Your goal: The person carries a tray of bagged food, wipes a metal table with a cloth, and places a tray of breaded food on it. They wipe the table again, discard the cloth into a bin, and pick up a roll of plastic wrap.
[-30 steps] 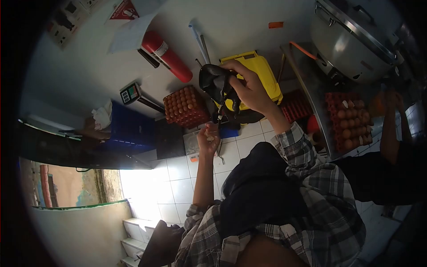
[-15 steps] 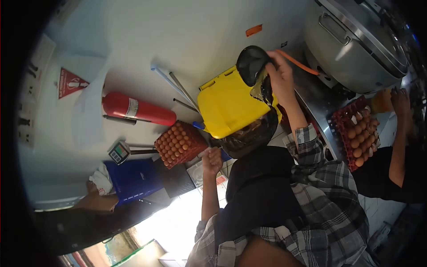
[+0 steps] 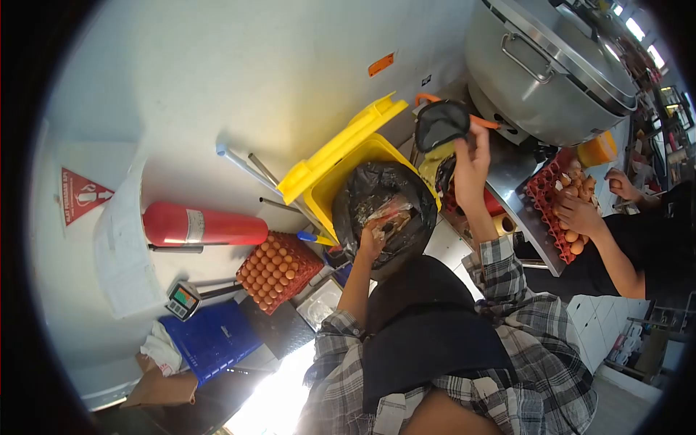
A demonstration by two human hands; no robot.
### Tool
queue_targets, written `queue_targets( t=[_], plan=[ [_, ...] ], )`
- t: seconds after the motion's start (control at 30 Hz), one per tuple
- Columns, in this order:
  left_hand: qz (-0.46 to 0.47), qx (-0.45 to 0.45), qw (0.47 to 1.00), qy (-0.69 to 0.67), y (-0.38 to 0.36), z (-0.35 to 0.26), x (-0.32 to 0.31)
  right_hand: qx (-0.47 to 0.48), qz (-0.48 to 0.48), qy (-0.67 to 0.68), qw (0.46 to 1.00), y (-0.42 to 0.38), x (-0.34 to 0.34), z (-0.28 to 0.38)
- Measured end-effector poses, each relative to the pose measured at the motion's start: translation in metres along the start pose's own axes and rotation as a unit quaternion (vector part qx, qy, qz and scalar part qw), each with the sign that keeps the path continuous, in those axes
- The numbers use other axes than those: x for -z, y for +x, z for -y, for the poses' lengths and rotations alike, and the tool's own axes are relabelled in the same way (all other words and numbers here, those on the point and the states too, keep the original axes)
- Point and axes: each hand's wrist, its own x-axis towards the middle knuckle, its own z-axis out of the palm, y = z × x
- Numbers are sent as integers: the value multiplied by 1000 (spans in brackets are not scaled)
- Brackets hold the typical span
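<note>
My right hand (image 3: pixel 473 163) is raised beside the bin, its fingers closed on a black rounded, pouch-like thing (image 3: pixel 442 125) with a wet yellowish part hanging below it. What kind of thing it is I cannot make out. My left hand (image 3: pixel 373 243) reaches into the yellow bin (image 3: pixel 321 201), fingers closed at the rubbish. Crumpled clear plastic (image 3: pixel 394 212) lies at its fingertips; whatever the hand grips is hidden. A black bin bag (image 3: pixel 377 177) lines the bin. The yellow lid (image 3: pixel 341 148) stands tipped up towards the wall.
Left of the bin are stacked egg trays (image 3: pixel 270 272), a fire extinguisher (image 3: pixel 206 225), a scale display (image 3: pixel 184 299) and a blue crate (image 3: pixel 214 341). At right, another person's hands (image 3: pixel 580 214) handle eggs in a red tray (image 3: pixel 544 199), near a large pot (image 3: pixel 540 80).
The bin lid has swung up, uncovering the bag. My left hand has moved from beside the bin into it. My right hand still holds the black thing, now to the bin's right.
</note>
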Motion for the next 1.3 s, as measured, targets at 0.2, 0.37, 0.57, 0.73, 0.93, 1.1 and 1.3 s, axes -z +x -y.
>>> queue_targets(
  t=[0.2,0.37,0.57,0.73,0.93,1.1,1.3],
  plan=[
    [-41,-149,846,510,24,-19,-15,-56,195,-102,974,-24,4,-42],
    [-38,-183,909,373,-86,-43,-123,65,346,-419,837,-31,-5,-57],
    [-62,-290,859,418,-136,-58,-167,-12,398,-428,811,-18,-18,-61],
    [-13,-533,570,625,-129,-64,-175,42,354,-258,898,-20,-38,-65],
    [-112,-538,528,648,-95,-92,-143,-15,310,-257,915,-5,-31,-70],
    [-144,-508,556,642,-111,-104,-159,-43,276,-303,911,-7,-7,-99],
    [-55,-509,640,573,-75,-106,-155,32,242,-211,946,-21,-2,-143]
  ],
)
